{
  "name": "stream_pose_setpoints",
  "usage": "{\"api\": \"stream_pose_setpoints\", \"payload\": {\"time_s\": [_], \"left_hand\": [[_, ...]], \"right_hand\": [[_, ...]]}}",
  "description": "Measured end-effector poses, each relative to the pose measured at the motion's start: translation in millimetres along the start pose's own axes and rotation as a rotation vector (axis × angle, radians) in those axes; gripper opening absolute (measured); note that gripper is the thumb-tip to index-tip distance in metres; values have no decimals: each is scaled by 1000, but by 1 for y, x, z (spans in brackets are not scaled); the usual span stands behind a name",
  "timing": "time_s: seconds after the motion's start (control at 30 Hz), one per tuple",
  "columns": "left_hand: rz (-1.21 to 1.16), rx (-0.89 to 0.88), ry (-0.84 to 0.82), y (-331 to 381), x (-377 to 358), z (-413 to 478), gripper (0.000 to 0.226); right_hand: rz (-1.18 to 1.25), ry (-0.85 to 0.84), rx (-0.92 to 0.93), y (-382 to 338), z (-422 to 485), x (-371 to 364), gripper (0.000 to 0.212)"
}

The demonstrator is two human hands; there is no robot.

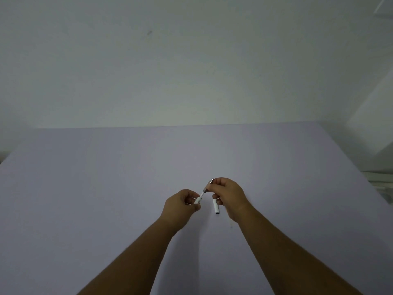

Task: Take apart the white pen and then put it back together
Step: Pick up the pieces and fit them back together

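Both hands hover over the pale lilac table (106, 188) near its middle. My left hand (180, 206) pinches a short white pen piece (198, 200). A thin refill (205, 189) with a grey metal end runs up and right from that piece into the fingertips of my right hand (229, 196). The right hand's lower fingers also hold a white barrel section (215, 207), which points down with its dark open end toward the table. How deep the refill sits in the white piece is hidden by my fingers.
A plain pale wall (191, 60) rises behind the table's far edge. At the right edge, beyond the table, stands some white furniture or shelving (380, 182).
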State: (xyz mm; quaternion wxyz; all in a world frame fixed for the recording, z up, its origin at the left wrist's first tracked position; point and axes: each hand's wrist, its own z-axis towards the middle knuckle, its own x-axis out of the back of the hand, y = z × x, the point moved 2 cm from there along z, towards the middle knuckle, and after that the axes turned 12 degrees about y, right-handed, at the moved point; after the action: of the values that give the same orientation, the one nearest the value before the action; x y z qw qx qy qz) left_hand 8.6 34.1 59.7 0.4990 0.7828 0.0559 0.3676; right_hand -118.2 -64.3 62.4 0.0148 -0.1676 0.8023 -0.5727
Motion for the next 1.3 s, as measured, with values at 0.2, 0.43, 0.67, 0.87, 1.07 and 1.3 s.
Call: {"api": "stream_pose_setpoints", "payload": {"time_s": [0.2, 0.43, 0.67, 0.87, 1.07, 1.3], "left_hand": [[25, -24, 8, 4, -1, 0, 18], [38, -86, 14, 9, 2, 2, 16], [45, -93, 10, 11, 1, 4, 14], [18, -59, 26, 13, 3, 5, 15], [44, -82, 26, 15, 5, 6, 14], [76, -96, 17, 19, 5, 7, 13]], "right_hand": [[-102, -75, 27, 4, -4, -4, 12], [-109, -99, 15, 6, 0, -1, 11], [-131, -86, 36, 4, 2, -2, 23], [-14, -135, 23, 3, 3, -4, 9], [-113, -76, 40, 5, 5, -8, 29], [-129, -96, 3, 4, 4, -7, 28]]}}
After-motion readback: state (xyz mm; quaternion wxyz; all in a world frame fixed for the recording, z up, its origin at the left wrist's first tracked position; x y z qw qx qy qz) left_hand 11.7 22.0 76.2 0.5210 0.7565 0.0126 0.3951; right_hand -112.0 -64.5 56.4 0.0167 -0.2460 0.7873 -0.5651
